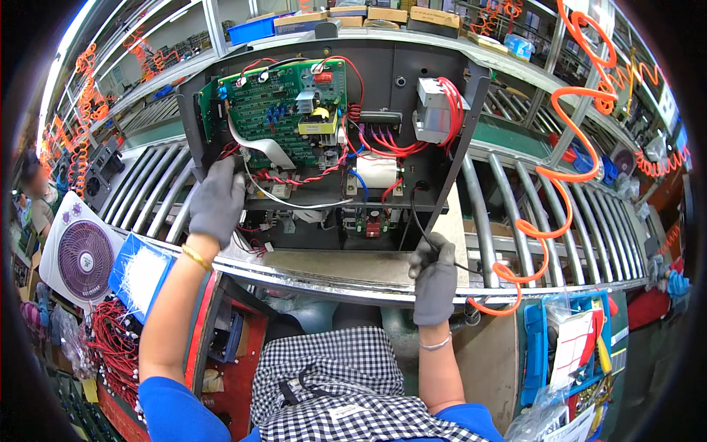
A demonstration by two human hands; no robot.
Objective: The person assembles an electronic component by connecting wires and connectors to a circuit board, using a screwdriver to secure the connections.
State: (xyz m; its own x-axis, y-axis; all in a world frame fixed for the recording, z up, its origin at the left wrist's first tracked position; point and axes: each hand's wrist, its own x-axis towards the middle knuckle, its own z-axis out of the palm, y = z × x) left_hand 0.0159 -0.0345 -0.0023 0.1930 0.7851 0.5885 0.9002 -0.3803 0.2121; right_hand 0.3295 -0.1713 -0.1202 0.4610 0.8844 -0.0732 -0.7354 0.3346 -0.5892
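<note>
A dark metal chassis (401,56) stands upright before me on the roller line, with a green circuit board (258,110) and wiring inside. My left hand (219,200), in a grey glove, is closed at the chassis's lower left edge, its thumb on the inner side. The fingertips are close to red and black wires (230,150), and their exact contact is partly hidden. In front of the lower right corner my gloved right hand (434,278) pinches a black cable (417,214). This cable runs down from a hole in the chassis, through the fingers, and its end points right.
Metal rollers (508,214) extend to both sides. A coiled orange air hose (563,199) hangs at right, reaching down beside the line. At left are a fan (85,258), a blue tray (140,274) and red wire bundles (114,342). A blue tool crate (536,353) stands at right.
</note>
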